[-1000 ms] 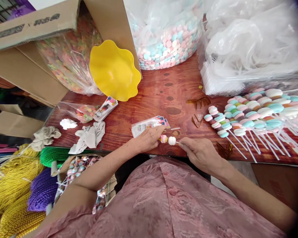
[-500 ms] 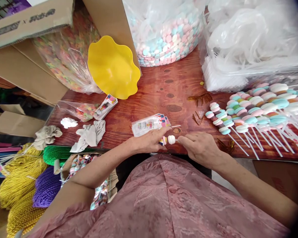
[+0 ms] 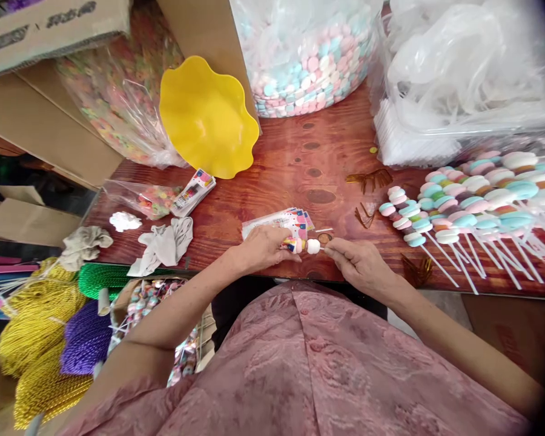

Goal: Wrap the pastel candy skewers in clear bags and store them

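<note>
A candy skewer (image 3: 305,245), with a white round piece at its end, is held just above the near edge of the table (image 3: 300,157), its candy end pinched in the closed fingers of the left hand (image 3: 261,248) and its stick end gripped by the closed fingers of the right hand (image 3: 361,263). A stack of printed labels (image 3: 279,223) lies on the wood just beyond the left hand. Finished candy skewers (image 3: 463,203) are piled toward the table's right edge, and a yellow wavy bowl (image 3: 206,118) is propped near the far left corner.
</note>
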A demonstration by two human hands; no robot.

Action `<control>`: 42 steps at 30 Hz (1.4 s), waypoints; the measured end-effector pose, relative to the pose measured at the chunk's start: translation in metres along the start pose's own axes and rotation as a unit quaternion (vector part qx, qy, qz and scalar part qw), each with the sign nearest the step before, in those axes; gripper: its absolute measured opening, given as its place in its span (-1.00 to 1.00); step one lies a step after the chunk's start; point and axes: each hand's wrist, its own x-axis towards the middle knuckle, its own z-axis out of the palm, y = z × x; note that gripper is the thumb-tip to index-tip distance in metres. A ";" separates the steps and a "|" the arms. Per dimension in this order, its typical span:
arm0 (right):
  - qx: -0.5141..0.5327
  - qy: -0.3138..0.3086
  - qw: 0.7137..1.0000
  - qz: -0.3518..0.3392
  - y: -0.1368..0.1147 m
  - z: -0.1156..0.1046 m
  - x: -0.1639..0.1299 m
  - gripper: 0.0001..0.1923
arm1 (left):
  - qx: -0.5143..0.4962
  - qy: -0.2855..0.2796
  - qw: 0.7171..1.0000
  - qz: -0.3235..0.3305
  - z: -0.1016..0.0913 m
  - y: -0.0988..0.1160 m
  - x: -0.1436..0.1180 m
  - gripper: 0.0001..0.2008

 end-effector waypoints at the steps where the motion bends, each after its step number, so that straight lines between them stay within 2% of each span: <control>1: -0.027 0.012 1.000 -0.007 0.000 0.001 0.000 -0.72 | -0.040 -0.020 0.999 0.002 -0.002 0.001 -0.001 -0.62; 4: -0.145 0.065 0.985 -0.064 -0.001 -0.002 0.000 -0.77 | -0.139 -0.083 0.987 -0.002 -0.008 0.006 -0.002 -0.64; 8: -0.255 0.118 0.947 -0.155 -0.006 -0.010 0.002 -0.78 | -0.228 -0.152 0.961 -0.029 -0.012 0.009 0.000 -0.72; 11: -0.262 0.113 0.938 -0.199 -0.009 -0.013 0.002 -0.79 | -0.282 -0.181 0.940 -0.065 -0.010 0.007 0.003 -0.77; 13: -0.226 0.085 0.949 -0.203 -0.010 -0.013 0.000 -0.79 | -0.285 -0.177 0.939 -0.080 -0.007 0.006 0.005 -0.78; 16: -0.132 0.048 0.979 -0.149 -0.008 -0.011 -0.004 -0.79 | -0.222 -0.117 0.966 -0.055 -0.001 0.005 0.006 -0.77; 19: -0.053 0.050 0.995 -0.070 -0.006 -0.011 -0.006 -0.79 | -0.024 0.013 1.000 -0.013 0.002 0.005 0.003 -0.80; 21: -0.025 0.057 0.998 -0.024 -0.005 -0.011 -0.006 -0.77 | 0.129 0.095 0.987 0.001 0.002 0.005 0.001 -0.76; 23: 0.000 0.063 0.998 0.011 -0.005 -0.011 -0.005 -0.75 | 0.232 0.147 0.961 0.018 0.001 0.004 -0.001 -0.77; 25: 0.029 0.065 0.997 0.036 -0.006 -0.010 -0.005 -0.72 | 0.282 0.174 0.943 0.042 0.002 0.002 -0.003 -0.80; 27: 0.056 0.059 0.995 0.053 -0.006 -0.008 -0.006 -0.70 | 0.293 0.178 0.937 0.061 0.004 -0.002 -0.004 -0.80; 30: 0.043 0.058 0.996 0.057 -0.004 -0.007 -0.007 -0.71 | 0.239 0.137 0.959 0.063 0.008 -0.007 -0.005 -0.81; 34: -0.081 0.091 0.992 -0.025 0.003 -0.013 -0.008 -0.80 | 0.124 0.065 0.988 0.061 0.011 -0.012 -0.007 -0.74; 38: -0.181 0.089 0.974 -0.104 0.009 -0.025 -0.007 -0.78 | 0.050 0.026 0.998 0.040 0.009 -0.013 -0.009 -0.77; 42: -0.224 0.079 0.958 -0.160 0.009 -0.033 -0.005 -0.80 | -0.041 0.012 0.998 0.051 0.008 -0.011 -0.008 -0.72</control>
